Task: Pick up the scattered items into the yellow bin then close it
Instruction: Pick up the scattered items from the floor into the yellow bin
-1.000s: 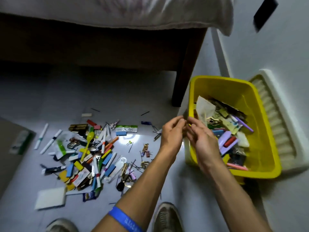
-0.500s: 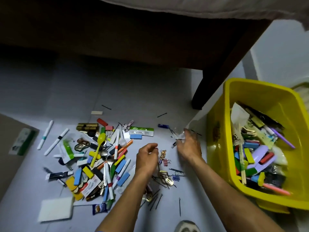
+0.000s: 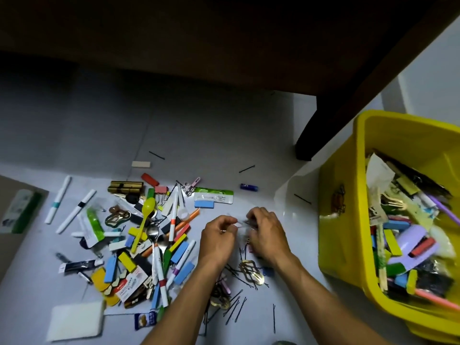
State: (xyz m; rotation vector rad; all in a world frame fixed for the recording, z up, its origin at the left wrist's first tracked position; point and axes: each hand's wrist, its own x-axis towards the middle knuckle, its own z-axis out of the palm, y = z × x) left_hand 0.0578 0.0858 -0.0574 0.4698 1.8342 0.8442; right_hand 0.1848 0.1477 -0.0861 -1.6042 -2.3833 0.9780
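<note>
Head view: both hands are working low over the floor (image 3: 211, 135), just right of the main pile of scattered items (image 3: 139, 242), w/ the yellow bin (image 3: 358, 195) off to the right, near but not touching either hand. The left hand (image 3: 219, 236) and right hand (image 3: 267, 232) are sitting knuckles-up, fingers curled down and fingertips nearly meeting over a small clump of clips/pins between them; looks like both are pinching at small bits there, tho what exactly each is holding is too small and blurred to tell. The right hand is the nearer one to the bin, so prob. it's carrying the load rightward; the bin's open top is facing up, already part full, no lid in view. Loose bobby pins (image 3: 236, 312) are lying thin and flat, long axes mostly running toward the camera, just below the wrists, and a gold hair clip (image 3: 251, 272) is lying under the right forearm. Forearms are angling in from bottom, converging.
</note>
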